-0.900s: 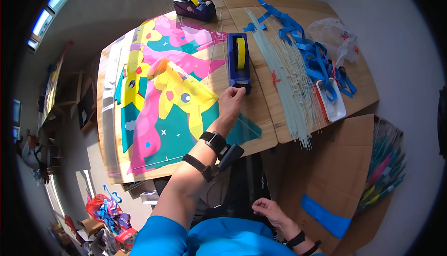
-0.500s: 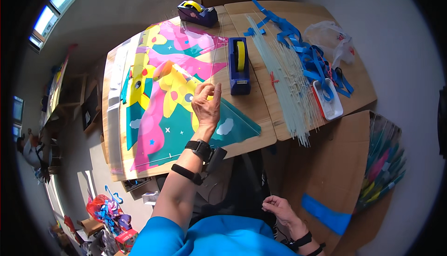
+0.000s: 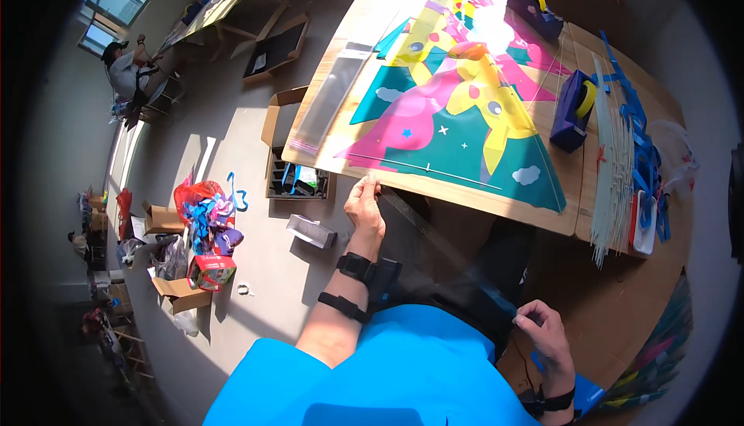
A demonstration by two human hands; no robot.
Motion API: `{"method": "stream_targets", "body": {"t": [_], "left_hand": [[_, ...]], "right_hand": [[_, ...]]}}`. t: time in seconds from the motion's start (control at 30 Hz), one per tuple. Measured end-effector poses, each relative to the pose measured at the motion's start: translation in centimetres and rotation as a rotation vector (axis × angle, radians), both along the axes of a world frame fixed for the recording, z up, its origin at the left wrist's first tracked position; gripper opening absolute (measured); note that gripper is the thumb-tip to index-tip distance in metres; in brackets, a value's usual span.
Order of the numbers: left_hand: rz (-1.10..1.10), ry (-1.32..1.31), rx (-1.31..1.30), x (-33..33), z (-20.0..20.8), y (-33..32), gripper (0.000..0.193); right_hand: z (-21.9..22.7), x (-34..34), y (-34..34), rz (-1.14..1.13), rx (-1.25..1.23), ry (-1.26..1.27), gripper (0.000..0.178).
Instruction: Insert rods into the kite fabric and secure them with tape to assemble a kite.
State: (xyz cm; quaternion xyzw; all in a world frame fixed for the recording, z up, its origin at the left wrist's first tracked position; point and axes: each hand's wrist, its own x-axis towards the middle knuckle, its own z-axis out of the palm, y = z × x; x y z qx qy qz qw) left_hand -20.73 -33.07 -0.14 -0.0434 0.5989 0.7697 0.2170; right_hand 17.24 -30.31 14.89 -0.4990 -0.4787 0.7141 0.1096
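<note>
My left hand (image 3: 364,210) is closed in a pinch just below the table's front edge. Lower right, near my lap, my right hand (image 3: 546,334) is pinched too. A long, see-through plastic sleeve (image 3: 446,249), faint and hard to trace, appears to stretch between the fingertips of both hands. Above them on the wooden table lies a triangular kite (image 3: 465,135) in teal, pink and yellow with a cartoon face; a thin white rod (image 3: 422,167) lies along its lower edge. More kites lie beneath and beyond it. Flat clear sleeves (image 3: 335,100) rest at the table's left side.
Two dark-blue tape dispensers (image 3: 573,112) (image 3: 535,11) stand right of the kites. Further right are a bundle of pale rods (image 3: 612,170) and blue ribbon (image 3: 639,135). Open boxes (image 3: 291,116) and a colourful heap (image 3: 208,224) sit on the floor; another person (image 3: 128,73) is far left.
My view has swung left. My left hand has come off the kite, down to the table's front edge. The clear sleeve now shows between my hands.
</note>
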Motion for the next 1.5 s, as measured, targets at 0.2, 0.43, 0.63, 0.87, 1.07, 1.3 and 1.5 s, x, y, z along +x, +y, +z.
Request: {"method": "stream_targets", "body": {"t": [0.2,0.43,0.63,0.87,1.07,1.3,1.5], "left_hand": [[-0.135,-0.383,0.053,0.8,-2.4,-6.2,0.009],[-0.221,-0.457,0.194,0.5,-2.8,-6.7,0.010],[-0.228,-0.319,0.219,0.1,-1.9,-6.5,0.013],[-0.128,-0.208,0.119,-0.2,-1.0,-6.0,0.012],[-0.098,-0.070,-0.057,-2.5,-0.8,-6.7,0.012],[-0.077,0.032,0.058,-6.4,2.8,-5.6,0.016],[-0.051,0.143,-0.094,-7.7,3.1,-3.9,0.019]], "right_hand": [[0.7,-0.5,-1.4,0.051,0.090,-0.190,0.010],[0.8,-0.3,-1.6,0.019,0.107,-0.211,0.013],[0.1,-0.1,-1.5,0.017,0.126,-0.240,0.012],[-0.3,-0.4,-0.6,0.051,0.134,-0.231,0.009],[-1.2,-1.7,2.7,0.002,0.212,-0.153,0.007],[-4.0,-6.1,8.7,-0.125,0.259,-0.102,0.011],[-6.6,-8.0,12.6,-0.147,0.196,-0.112,0.010]]}}
